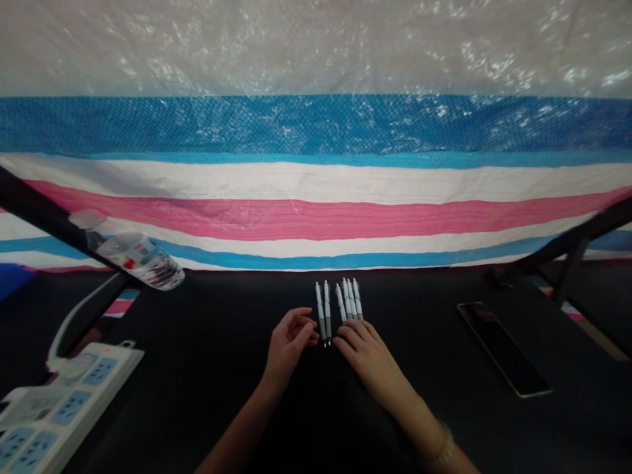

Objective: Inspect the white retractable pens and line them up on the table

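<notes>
Two white pens with grey grips (323,313) lie side by side, tips toward me, on the black table. Just to their right is a group of several similar white pens (349,299), the leftmost set slightly lower than the others. My left hand (290,339) rests beside the pair, its fingers loosely curved with a gap to the thumb and nothing visible between them. Over the lower ends of the right group lies my right hand (363,349), fingers stretched out and touching the pens. Their tips are hidden under it.
A phone (503,349) lies on the black table (419,421) at the right. At the left are a white power strip (74,405) with a plugged-in cable and a tilted clear plastic bottle (143,260). Striped plastic sheeting (316,220) hangs behind, with dark bars at both sides.
</notes>
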`<state>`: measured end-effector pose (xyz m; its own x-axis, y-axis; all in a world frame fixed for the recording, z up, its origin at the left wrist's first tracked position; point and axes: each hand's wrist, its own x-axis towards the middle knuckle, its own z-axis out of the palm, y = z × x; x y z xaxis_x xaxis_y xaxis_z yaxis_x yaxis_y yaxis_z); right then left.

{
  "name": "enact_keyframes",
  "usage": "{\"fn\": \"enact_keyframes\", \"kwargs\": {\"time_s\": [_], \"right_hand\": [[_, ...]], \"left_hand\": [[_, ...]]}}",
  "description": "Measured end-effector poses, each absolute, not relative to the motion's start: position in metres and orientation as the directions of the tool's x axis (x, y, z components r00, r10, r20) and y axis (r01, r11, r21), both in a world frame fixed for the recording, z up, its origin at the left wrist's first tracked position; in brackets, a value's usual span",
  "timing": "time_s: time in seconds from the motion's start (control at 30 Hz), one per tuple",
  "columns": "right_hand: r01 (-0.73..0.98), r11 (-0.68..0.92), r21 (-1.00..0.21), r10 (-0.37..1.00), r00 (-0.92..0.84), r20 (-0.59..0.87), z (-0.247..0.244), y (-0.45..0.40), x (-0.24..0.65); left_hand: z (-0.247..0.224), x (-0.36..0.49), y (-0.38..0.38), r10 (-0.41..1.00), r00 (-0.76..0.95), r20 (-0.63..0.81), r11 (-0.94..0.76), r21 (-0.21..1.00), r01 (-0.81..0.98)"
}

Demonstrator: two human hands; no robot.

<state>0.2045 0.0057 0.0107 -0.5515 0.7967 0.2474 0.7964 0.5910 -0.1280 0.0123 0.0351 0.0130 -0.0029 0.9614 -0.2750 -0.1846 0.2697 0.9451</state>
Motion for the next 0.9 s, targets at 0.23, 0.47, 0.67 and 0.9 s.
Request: {"fn": "enact_keyframes", "kwargs": {"time_s": [0.23,0.47,0.67,0.9], "right_hand": [[0.756,0.641,-0.13,0.761,-0.606,0.23,0.016,0.004,0.204],[0.65,0.636,-0.416,0.757,-0.42,0.501,0.029,-0.002,0.207],[0.462,0.363,-0.809,0.814,0.266,0.517,0.027,-0.011,0.206],[-0.098,0.07,-0.993,0.948,0.316,0.036,0.03,-0.016,0.188]], "left_hand": [[0.015,0.013,0.033,0.964,-0.005,-0.267,0.262,0.948,-0.179],[0.012,0.01,0.034,0.964,-0.013,-0.264,0.256,0.945,-0.204],[0.013,0.008,0.035,0.966,0.029,-0.257,0.256,0.94,-0.226],[0.014,0.012,0.036,0.938,0.122,-0.324,0.346,0.868,-0.356]]}}
